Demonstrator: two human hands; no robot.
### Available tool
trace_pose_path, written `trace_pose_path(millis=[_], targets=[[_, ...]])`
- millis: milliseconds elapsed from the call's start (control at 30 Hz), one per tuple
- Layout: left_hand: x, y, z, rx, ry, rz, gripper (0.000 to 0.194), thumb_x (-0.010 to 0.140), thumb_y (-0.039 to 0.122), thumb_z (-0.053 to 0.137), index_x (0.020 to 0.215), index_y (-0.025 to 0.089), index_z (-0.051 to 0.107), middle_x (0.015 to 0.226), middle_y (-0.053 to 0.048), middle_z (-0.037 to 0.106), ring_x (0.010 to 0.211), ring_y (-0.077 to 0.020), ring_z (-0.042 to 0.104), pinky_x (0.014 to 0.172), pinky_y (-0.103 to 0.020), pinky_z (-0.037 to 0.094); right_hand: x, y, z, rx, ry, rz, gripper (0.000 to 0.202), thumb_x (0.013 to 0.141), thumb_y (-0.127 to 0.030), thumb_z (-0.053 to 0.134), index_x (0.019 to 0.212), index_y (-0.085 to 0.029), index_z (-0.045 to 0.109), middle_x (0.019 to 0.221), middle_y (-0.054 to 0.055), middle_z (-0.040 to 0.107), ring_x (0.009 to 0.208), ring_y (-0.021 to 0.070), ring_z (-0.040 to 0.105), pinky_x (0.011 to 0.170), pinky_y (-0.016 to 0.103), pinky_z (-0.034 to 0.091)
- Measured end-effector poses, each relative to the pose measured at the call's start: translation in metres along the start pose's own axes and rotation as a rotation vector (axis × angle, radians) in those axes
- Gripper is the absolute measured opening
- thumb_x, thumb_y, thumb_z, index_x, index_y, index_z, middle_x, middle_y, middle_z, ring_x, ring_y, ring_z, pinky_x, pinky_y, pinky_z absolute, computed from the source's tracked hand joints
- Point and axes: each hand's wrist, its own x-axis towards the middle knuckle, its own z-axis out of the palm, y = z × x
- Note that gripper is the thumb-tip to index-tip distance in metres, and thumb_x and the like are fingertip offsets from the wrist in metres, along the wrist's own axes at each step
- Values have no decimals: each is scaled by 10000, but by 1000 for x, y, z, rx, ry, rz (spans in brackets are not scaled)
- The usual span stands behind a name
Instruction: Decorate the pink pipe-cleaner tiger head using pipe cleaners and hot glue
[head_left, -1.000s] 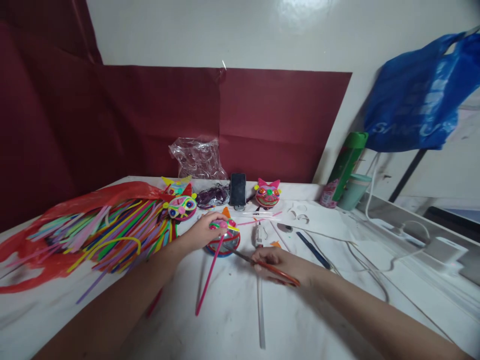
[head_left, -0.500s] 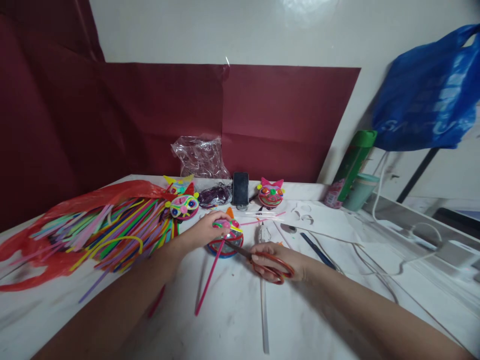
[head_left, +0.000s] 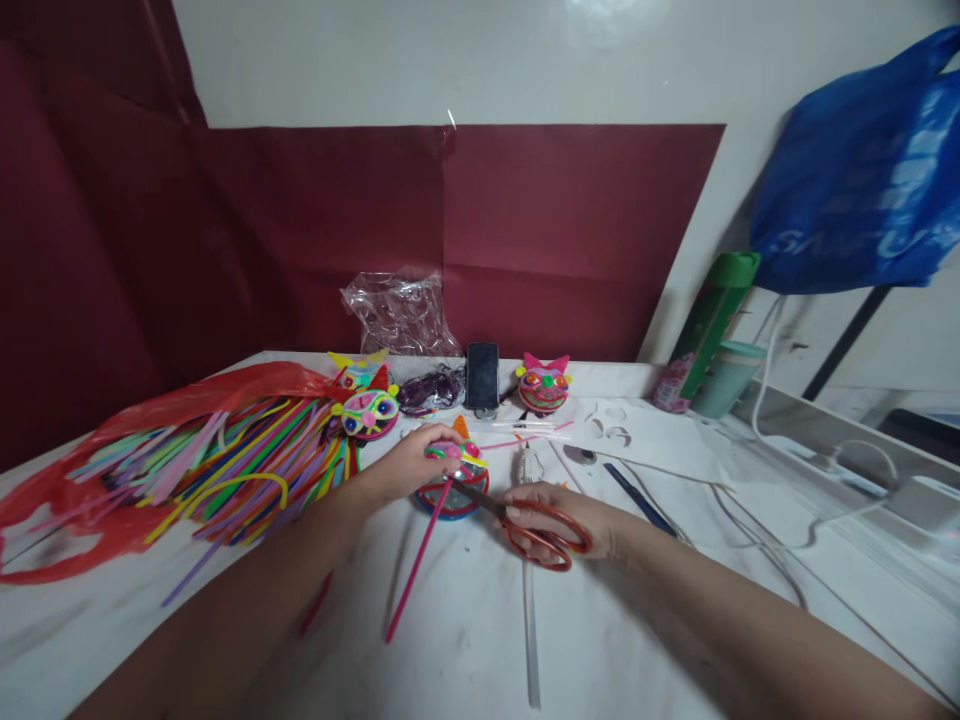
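Right hand (head_left: pixel 562 497): mine, as I see it through the head camera, fingers wrapped in the handles of the scissors (head_left: pixel 489 504); orange loops, parted, with the dark blades pointing left toward the other hand.

Left hand (head_left: pixel 409 463): fingertips pinched on the top of a round animal-face figure (head_left: pixel 465 507), grey front, red bands, blue lower rim, orange ear; it sits at the middle of the bench (head_left: pixel 465 640).

Pink fuzzy stem (head_left: pixel 418 565): one, slanting from below my left fingertips down to the near left; scissor tips beside its upper end. Whether they touch, I cannot tell.

Translucent stick (head_left: pixel 532 640): one, near side, below my right hand.

Dark blue cutter (head_left: pixel 640 498): one, right of my right hand, among pale cords.

Finished-looking faces: one pink-eared face (head_left: pixel 544 388), at the back, right of an upright phone (head_left: pixel 482 375); one red-eared face (head_left: pixel 369 412), beyond my left hand, partly covering a yellow-eared one (head_left: pixel 360 372).

Red plastic bag (head_left: pixel 247 378): left, spread open, many-coloured stems (head_left: pixel 247 450) upon it.

Clear plastic bag (head_left: pixel 401 312): crumpled, against the maroon sheet (head_left: pixel 562 220).

Far right: green can (head_left: pixel 712 315), pale green cup (head_left: pixel 729 380), hanging blue bag (head_left: pixel 855 180).
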Motion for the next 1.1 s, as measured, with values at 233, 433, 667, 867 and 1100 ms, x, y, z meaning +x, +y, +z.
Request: trace_pose_path(millis=[233, 433, 667, 867, 1100], targets=[[0, 7, 2, 44, 13, 1, 278, 704, 210, 590, 977, 188, 636, 1024, -41, 641, 1006, -214, 550, 906, -316, 396, -2, -19, 15, -291, 147, 22, 408, 756, -517, 604, 624, -173, 429, 439, -96, 394, 314, 18, 296, 294, 158, 205], [-2, 12, 2, 47, 12, -7, 280, 695, 210, 589, 969, 188, 638, 1025, -38, 642, 999, -211, 554, 894, -304, 405, 2, -12, 11, -435, 159, -37, 367, 761, -488, 607, 655, -167, 467, 452, -102, 339, 370, 26, 260, 343, 168, 176], [-1, 10, 3, 67, 20, 7, 286, 700, 209, 577, 979, 185, 636, 1039, -48, 637, 1010, -212, 549, 910, -318, 398, 2, -11, 14, -477, 212, -59, 359, 750, -481, 614, 662, -156, 490, 480, -90, 347, 414, 39, 262, 380, 185, 185], [-3, 15, 4, 75, 21, -11, 286, 688, 200, 579, 966, 188, 644, 1038, -44, 638, 1021, -218, 547, 912, -316, 399, 4, -8, 13, -497, 177, -97, 385, 745, -487, 611, 620, -152, 469, 528, -77, 323, 465, 46, 248, 421, 196, 186], [-1, 14, 4, 90, 11, 4, 277, 700, 218, 575, 967, 189, 639, 1033, -45, 634, 1008, -218, 551, 928, -330, 393, 8, 1, 7, -605, 240, -142, 351, 781, -461, 562, 641, -142, 516, 558, -56, 355, 492, 61, 296, 439, 191, 235]])
